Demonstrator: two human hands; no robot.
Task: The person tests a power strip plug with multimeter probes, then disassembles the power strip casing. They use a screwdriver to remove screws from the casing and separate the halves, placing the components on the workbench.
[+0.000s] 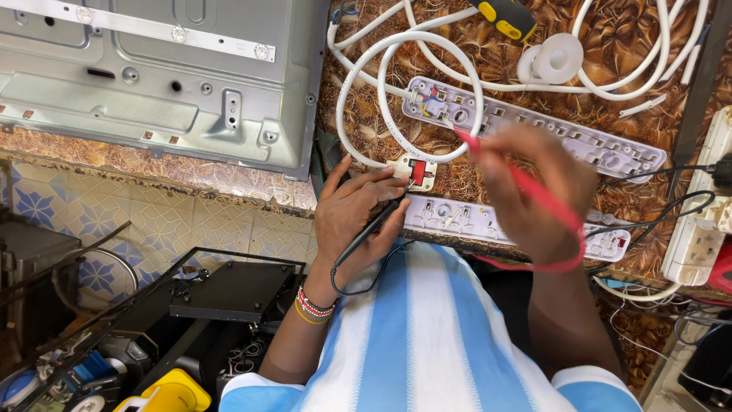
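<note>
Nearest the camera, a blue-and-white striped shirt [427, 336] fills the lower middle, and both forearms rise from it toward the bench edge. The left hand [357, 217], with beaded bands at the wrist, is curled around a black probe [374, 226], fingers closed on its shaft; the tip points up and away to a small white plug with a red fuse holder [415, 171], which lies just beyond the fingertips. The black lead loops back below the wrist.

The right hand [534, 191] is blurred by motion. It is closed on a red probe [518, 179] that crosses the hand on a slant, its tip reaching up and to the left, toward the plug side; the red lead curls under the hand. How tightly the fingers sit cannot be made out through the blur.

Between and just beyond the two hands lies an opened white strip base [473, 217], its inner contacts showing; its right part is hidden behind the right hand. Farther out lies a second long white socket strip [549, 130], face up, with coloured wires at its left end. A white cable [396, 91] loops around the plug and that end.

Beyond the left hand, a grey metal panel [152, 84] is cut off by the top and left edges. At the far top, a yellow-and-black tool handle [507, 17] is cut off too. Beside the right hand, a white adaptor block [698, 229] is only partly in view.
</note>
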